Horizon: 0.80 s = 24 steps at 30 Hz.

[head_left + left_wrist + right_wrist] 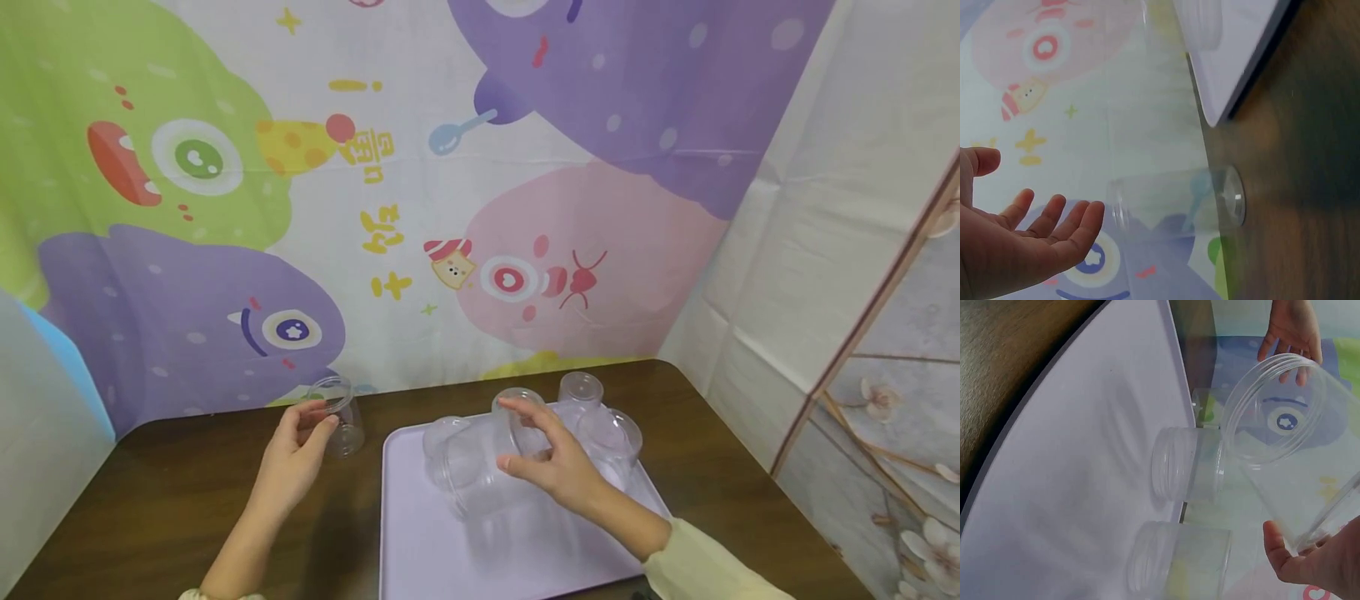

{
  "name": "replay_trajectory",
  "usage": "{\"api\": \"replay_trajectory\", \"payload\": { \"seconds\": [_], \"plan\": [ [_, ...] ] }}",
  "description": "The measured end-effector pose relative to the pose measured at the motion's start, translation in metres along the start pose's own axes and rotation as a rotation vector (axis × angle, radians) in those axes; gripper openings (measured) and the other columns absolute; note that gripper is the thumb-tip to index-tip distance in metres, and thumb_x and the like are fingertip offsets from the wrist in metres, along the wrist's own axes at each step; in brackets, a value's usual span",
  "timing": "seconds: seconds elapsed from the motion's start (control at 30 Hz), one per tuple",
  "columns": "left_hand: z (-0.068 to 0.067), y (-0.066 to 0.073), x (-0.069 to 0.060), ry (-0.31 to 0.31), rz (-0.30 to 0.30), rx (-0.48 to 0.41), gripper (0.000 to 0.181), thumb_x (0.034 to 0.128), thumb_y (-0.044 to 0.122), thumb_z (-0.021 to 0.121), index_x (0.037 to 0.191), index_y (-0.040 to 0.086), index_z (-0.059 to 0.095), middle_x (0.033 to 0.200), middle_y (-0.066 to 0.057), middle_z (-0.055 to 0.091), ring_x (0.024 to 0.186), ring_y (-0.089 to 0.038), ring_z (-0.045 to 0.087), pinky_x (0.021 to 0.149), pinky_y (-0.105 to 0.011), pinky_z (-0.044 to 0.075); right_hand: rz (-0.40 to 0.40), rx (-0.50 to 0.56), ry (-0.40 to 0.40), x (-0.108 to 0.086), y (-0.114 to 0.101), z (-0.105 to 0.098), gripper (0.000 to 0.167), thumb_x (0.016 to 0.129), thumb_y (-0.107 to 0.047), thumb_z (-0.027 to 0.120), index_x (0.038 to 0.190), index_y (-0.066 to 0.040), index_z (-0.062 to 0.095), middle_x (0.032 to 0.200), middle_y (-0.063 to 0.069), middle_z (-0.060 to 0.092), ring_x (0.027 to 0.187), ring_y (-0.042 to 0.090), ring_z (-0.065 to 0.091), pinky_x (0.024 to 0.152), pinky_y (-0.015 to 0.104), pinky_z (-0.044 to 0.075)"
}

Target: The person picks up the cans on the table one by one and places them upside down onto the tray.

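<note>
My right hand (555,462) grips a large clear plastic jar (1279,481) around one end, thumb on one side and fingers on the other. The jar is tilted above the tray, its ridged round mouth turned away from that hand. My left hand (1035,237) is empty, its fingers loosely bent. Just beyond its fingertips a clear plastic jar (1166,203) stands on the table to the left of the tray, with a gap between them in the left wrist view. Two more clear jars (1185,465) stand ridged end down on the tray in the right wrist view.
The pale purple tray (427,554) lies on a dark wood table (172,492). At the tray's far right stand a wide clear jar (618,437) and a smaller one (581,387). A printed cartoon cloth (420,333) hangs behind the table's back edge.
</note>
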<state>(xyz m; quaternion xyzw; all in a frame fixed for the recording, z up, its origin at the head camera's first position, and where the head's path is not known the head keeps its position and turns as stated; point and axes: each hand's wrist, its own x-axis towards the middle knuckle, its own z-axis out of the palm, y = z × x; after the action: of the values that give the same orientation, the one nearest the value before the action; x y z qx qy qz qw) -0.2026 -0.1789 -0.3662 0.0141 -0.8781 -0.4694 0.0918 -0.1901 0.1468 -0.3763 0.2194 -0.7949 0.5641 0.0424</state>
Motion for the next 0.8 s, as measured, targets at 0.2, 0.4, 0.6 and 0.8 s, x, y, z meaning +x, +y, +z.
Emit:
{"api": "replay_trajectory", "payload": {
  "seconds": [0.2,0.4,0.6,0.8],
  "plan": [
    [-0.008,-0.005,0.009,0.002,0.000,0.029,0.051,0.0976,0.035,0.045,0.137,0.004,0.037,0.135,-0.022,0.045,0.121,-0.037,0.048,0.097,-0.050,0.041,-0.014,-0.174,-0.004,-0.005,-0.003,-0.001,0.063,0.076,-0.027,0.075,0.133,-0.026,0.050,0.139,0.003,0.042,0.125,0.027,0.041,0.083,0.044,0.046],
    [-0.011,-0.010,0.017,0.029,0.006,0.065,0.050,0.0958,0.032,0.049,0.135,0.002,0.039,0.133,-0.025,0.043,0.119,-0.041,0.047,0.096,-0.054,0.040,-0.055,-0.316,-0.009,-0.008,-0.003,-0.001,0.063,0.073,-0.031,0.076,0.132,-0.030,0.051,0.139,0.004,0.042,0.127,0.027,0.042,0.092,0.056,0.042],
    [-0.011,-0.016,0.024,0.025,-0.005,0.089,0.050,0.0947,0.029,0.051,0.135,0.001,0.039,0.134,-0.026,0.041,0.120,-0.041,0.043,0.098,-0.055,0.036,-0.080,-0.436,-0.015,-0.009,-0.002,-0.002,0.062,0.072,-0.034,0.075,0.129,-0.034,0.052,0.142,0.005,0.042,0.131,0.032,0.039,0.096,0.060,0.038],
    [-0.008,-0.021,0.032,0.019,-0.002,0.138,0.051,0.0936,0.027,0.052,0.134,-0.001,0.039,0.133,-0.029,0.040,0.120,-0.042,0.041,0.098,-0.055,0.035,-0.114,-0.516,-0.030,-0.010,-0.002,-0.002,0.062,0.072,-0.036,0.074,0.130,-0.034,0.052,0.142,0.004,0.042,0.132,0.031,0.039,0.097,0.060,0.037]
  ]
}}
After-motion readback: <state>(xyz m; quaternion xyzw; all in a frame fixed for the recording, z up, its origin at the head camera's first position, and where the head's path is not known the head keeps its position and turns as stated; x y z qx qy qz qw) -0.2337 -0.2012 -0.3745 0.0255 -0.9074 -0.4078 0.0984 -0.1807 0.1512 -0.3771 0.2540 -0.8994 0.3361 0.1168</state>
